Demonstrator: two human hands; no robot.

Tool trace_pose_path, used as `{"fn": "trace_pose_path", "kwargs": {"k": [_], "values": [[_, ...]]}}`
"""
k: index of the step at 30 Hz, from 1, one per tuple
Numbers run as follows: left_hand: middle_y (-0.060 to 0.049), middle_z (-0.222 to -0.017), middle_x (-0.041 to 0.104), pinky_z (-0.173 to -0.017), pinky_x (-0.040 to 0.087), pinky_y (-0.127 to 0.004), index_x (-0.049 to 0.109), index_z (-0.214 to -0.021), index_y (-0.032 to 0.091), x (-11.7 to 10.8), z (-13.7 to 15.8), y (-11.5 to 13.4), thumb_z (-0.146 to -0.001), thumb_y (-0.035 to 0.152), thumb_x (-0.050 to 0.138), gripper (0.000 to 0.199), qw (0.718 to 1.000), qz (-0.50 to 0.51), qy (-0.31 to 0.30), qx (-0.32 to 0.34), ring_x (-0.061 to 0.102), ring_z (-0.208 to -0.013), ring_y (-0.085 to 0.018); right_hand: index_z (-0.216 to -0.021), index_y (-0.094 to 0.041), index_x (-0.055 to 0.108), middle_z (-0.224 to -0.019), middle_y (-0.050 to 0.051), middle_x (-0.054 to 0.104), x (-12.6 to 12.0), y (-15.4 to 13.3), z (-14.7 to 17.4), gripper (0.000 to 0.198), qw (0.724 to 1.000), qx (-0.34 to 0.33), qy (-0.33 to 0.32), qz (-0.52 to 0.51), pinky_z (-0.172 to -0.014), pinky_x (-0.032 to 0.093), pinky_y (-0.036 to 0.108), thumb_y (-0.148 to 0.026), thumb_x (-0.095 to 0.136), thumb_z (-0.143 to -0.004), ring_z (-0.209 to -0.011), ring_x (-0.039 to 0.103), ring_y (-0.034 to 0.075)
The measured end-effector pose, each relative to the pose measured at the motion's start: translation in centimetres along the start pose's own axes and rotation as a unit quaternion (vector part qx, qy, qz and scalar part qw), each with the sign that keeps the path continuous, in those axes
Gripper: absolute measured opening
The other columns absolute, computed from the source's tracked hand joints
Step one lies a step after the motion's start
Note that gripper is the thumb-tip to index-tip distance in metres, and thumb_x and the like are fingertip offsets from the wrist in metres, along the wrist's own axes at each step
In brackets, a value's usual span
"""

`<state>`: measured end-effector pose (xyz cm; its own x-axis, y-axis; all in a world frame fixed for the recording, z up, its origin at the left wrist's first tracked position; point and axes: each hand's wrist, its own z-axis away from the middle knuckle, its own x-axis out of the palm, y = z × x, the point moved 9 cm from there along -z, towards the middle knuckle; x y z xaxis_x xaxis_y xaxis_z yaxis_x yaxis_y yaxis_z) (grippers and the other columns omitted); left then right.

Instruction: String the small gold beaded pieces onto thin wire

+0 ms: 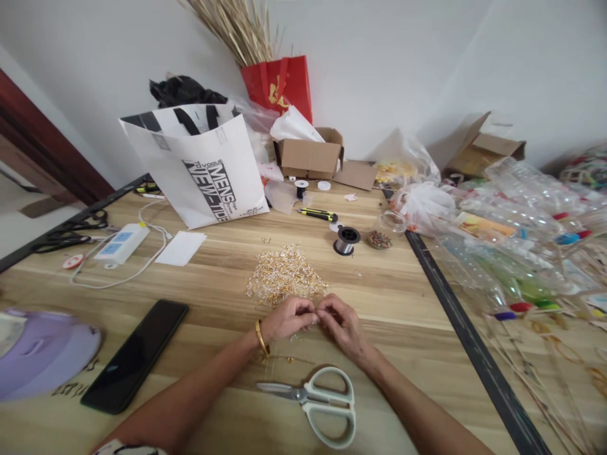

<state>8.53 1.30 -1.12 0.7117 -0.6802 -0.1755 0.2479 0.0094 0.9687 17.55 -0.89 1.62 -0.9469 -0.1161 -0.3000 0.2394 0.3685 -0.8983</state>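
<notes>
Gold-&-silvery heap of tiny shiny bits point(284, 275); off-wht-handled metal scissors point(300, 395); blk rect. phone point(135, 357); boxy wht bag point(164, 170) w/ blk lettering; red bag point(298, 82) w/ gold motif; lt-brown streaky wood tabletop point(398, 303)

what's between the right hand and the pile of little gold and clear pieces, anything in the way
Nothing visible: the pile lies just beyond the right hand, toward its left. The white-handled scissors lie nearer the person, outside that gap.

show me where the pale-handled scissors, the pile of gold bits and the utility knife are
Pale-handled scissors point(298, 395): head view, at the pivot.
Pile of gold bits point(284, 275): head view, heap's middle.
Utility knife point(318, 215): head view, handle's middle.
</notes>
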Motion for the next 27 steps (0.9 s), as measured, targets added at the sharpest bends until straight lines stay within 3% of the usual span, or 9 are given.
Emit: {"fn": "trace_pose_path", "kwargs": {"k": [7, 15, 27], "values": [[0.002, -0.058, 0.051, -0.055, 0.041, -0.021, 0.055, -0.067, 0.012, 0.2, -0.1, 0.2, -0.074, 0.040, 0.060, 0.029, 0.999, 0.040, -0.011, -0.012, 0.049, -0.055, -0.010, -0.080, -0.018, 0.056, -0.083, 0.005, 0.054, -0.3, -0.7, -0.1, 0.014, 0.999, -0.038, 0.012, 0.014, -0.069, 0.042, 0.029, -0.028, 0.051, -0.088, -0.079, 0.052, 0.018], [0.002, -0.058, 0.052, -0.056, 0.041, -0.020, 0.056, -0.069, 0.012, 0.2, -0.1, 0.1, -0.075, 0.041, 0.059, 0.030, 0.999, 0.045, -0.017, -0.010, 0.050, -0.055, -0.009, -0.077, -0.018, 0.053, -0.065, 0.000, 0.050, 0.3, 1.0, 0.2, 0.019, 0.998, 0.051, -0.015, -0.017, -0.049, 0.036, 0.022, -0.033, 0.049, -0.088, -0.058, 0.046, 0.012], [0.002, -0.059, 0.053, -0.055, 0.039, -0.019, 0.057, -0.069, 0.012, 0.0, -0.1, -0.1, -0.076, 0.030, 0.058, 0.019, 1.000, 0.010, 0.001, 0.018, 0.048, -0.056, -0.009, -0.077, -0.018, 0.053, -0.060, -0.002, 0.047, 0.5, 1.5, 0.4, 0.021, 0.997, 0.066, -0.018, -0.031, -0.046, 0.034, 0.021, -0.036, 0.050, -0.088, -0.051, 0.042, 0.010]]}}
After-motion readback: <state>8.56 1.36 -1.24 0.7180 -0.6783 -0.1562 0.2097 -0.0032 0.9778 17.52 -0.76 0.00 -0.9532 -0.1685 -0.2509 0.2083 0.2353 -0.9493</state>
